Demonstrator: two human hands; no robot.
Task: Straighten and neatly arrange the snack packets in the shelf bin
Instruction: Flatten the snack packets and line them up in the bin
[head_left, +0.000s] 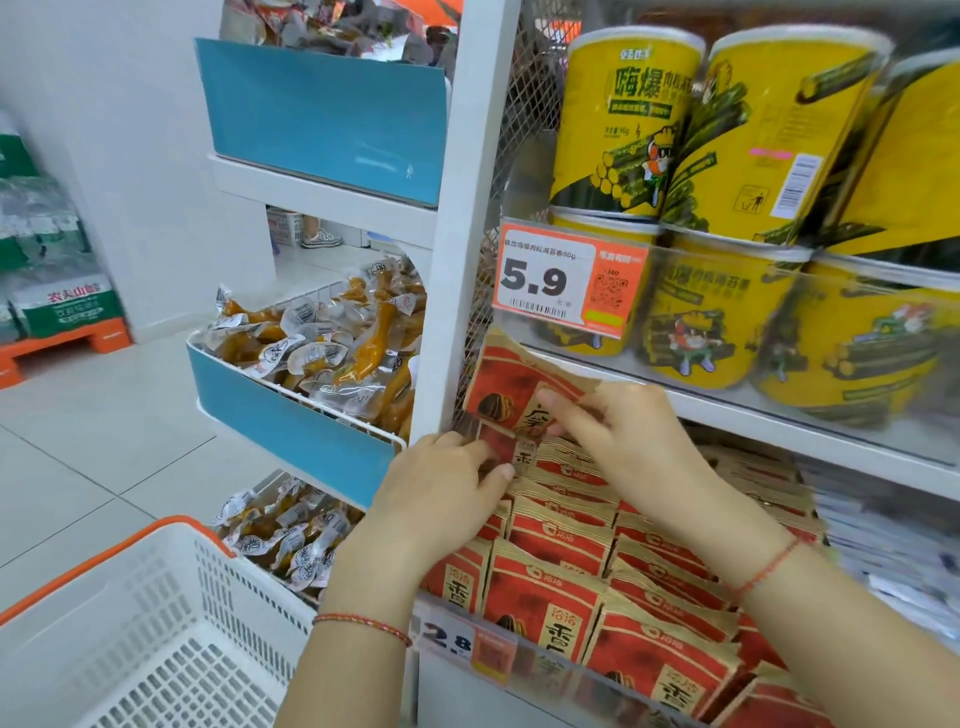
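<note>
Red and tan snack packets (558, 540) stand in rows in the shelf bin, behind a clear front lip (524, 660) with a 2.8 price tag. At the back left one packet (511, 382) stands taller than the rest, tilted against the mesh. My left hand (441, 486) grips the lower left of that back row, thumb on a packet's face. My right hand (618, 431) pinches the tall packet near its middle with curled fingers. Both wrists wear a red string bracelet.
Yellow snack tubs (623, 119) fill the shelf above, with a 5.9 price tag (566, 278). To the left, blue-fronted wire bins (291, 415) hold vacuum-packed snacks. A white basket with an orange rim (156, 623) sits at lower left. Bottled water packs (47, 260) stand far left.
</note>
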